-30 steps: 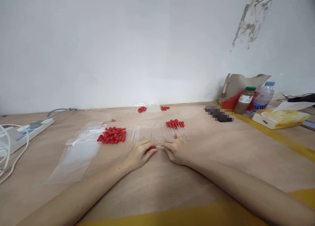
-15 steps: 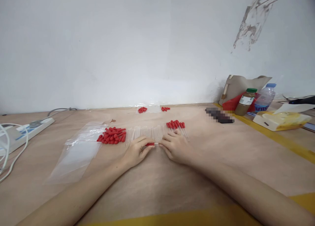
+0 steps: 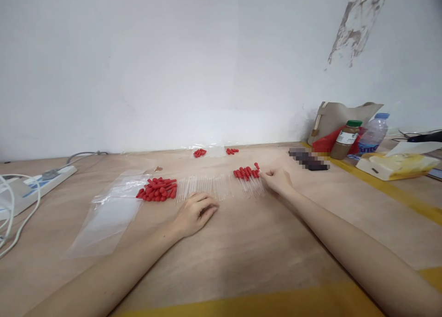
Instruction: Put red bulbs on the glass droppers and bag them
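My right hand (image 3: 278,180) pinches a glass dropper with a red rubber bulb (image 3: 256,166), its bulb pointing up and away. Just left of that hand lies a row of assembled droppers (image 3: 246,173), red bulbs at the far end and glass tubes toward me. My left hand (image 3: 195,213) rests on the table with curled fingers, the thumb apart from them and nothing visible between. Beyond it, bare glass tubes (image 3: 203,186) lie side by side. A pile of loose red rubber bulbs (image 3: 158,189) sits to their left.
Clear plastic bags (image 3: 103,220) lie at left, near a white power strip (image 3: 48,188) with cables. Two small groups of red bulbs (image 3: 199,153) are by the wall. On the right stand a green-capped bottle (image 3: 346,140), a clear bottle (image 3: 375,133) and a tissue pack (image 3: 393,166).
My right hand has moved right and away from my left hand, carrying a dropper to the end of the assembled row. The red bulb has left my left hand, which stays in place.
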Motion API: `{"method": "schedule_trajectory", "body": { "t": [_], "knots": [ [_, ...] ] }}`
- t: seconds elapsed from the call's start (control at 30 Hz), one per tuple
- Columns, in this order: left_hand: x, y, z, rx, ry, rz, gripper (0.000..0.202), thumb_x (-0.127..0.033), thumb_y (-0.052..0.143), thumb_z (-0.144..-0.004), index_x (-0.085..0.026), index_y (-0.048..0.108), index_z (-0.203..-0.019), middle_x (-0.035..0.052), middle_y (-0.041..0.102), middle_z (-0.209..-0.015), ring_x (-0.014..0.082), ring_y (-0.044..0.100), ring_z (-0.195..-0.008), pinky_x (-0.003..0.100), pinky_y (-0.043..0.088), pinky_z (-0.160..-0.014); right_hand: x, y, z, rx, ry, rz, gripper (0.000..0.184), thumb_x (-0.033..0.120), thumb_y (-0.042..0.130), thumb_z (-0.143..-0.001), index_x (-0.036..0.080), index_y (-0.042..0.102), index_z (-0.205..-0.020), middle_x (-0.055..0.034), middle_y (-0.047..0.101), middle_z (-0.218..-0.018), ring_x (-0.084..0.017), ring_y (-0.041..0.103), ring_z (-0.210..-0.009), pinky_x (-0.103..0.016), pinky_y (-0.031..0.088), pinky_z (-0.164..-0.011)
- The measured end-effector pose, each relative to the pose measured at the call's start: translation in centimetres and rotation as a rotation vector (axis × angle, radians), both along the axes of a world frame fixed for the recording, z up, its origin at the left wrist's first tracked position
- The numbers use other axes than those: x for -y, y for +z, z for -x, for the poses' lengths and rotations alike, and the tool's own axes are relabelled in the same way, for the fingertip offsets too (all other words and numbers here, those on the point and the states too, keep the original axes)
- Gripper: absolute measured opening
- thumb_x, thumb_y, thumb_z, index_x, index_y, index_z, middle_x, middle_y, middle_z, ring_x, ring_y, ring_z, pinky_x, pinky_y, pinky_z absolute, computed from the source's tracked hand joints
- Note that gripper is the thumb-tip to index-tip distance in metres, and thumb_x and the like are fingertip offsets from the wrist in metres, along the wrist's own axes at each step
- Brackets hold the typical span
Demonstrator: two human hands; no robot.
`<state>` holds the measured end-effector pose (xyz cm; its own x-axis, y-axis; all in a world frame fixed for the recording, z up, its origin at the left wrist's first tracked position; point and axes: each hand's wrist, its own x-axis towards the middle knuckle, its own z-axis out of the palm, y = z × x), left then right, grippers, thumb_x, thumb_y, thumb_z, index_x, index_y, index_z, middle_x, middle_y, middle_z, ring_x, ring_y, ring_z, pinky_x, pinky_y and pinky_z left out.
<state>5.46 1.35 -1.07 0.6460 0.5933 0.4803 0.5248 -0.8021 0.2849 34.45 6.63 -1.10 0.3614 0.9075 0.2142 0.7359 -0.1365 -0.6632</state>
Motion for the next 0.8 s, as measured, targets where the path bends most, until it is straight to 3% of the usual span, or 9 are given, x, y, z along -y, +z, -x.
{"method": "schedule_trajectory", "body": {
  "t": [0.2,0.43,0.63,0.8],
  "knots": [
    [-0.1,-0.1,0.0,0.002,-0.006,0.012,0.019,-0.023,0.044,-0.085,-0.02,0.062,-0.089,0.0057,0.062,-0.085,0.017,0.056,-0.078,0.03,0.042,-0.074,0.3,-0.3,1.1,0.083,-0.002,0.021,0.026,0.044,0.053,-0.067,0.021,0.066,-0.068,-0.0044,0.065,-0.068,-0.019,0.059,-0.068,-0.025,0.036,-0.053],
    [0.1,0.1,-0.1,0.003,-0.01,0.023,0.017,-0.023,0.046,-0.085,-0.019,0.062,-0.087,0.0054,0.061,-0.081,0.0165,0.056,-0.076,0.028,0.042,-0.072,0.5,-0.2,1.4,0.182,-0.01,0.021,0.028,0.045,0.049,-0.069,0.025,0.068,-0.074,-0.0052,0.067,-0.071,-0.024,0.06,-0.078,-0.032,0.037,-0.068],
    [0.3,0.3,-0.1,-0.042,-0.013,0.015,0.024,-0.028,0.047,-0.084,-0.017,0.055,-0.065,0.0046,0.059,-0.075,0.0157,0.054,-0.071,0.028,0.041,-0.069,0.3,-0.4,1.1,0.139,-0.058,0.022,0.027,0.04,0.047,-0.072,0.022,0.067,-0.077,-0.0068,0.067,-0.075,-0.023,0.059,-0.076,-0.03,0.035,-0.065],
    [0.3,0.5,-0.1,-0.022,-0.01,0.005,0.012,-0.023,0.045,-0.085,-0.017,0.055,-0.083,0.0041,0.059,-0.078,0.0162,0.053,-0.074,0.028,0.041,-0.07,1.7,0.6,3.0,0.178,0.044,-0.132,0.025,0.033,0.046,-0.074,0.02,0.06,-0.091,-0.0027,0.065,-0.072,-0.017,0.058,-0.069,-0.028,0.033,-0.067]
  ]
}}
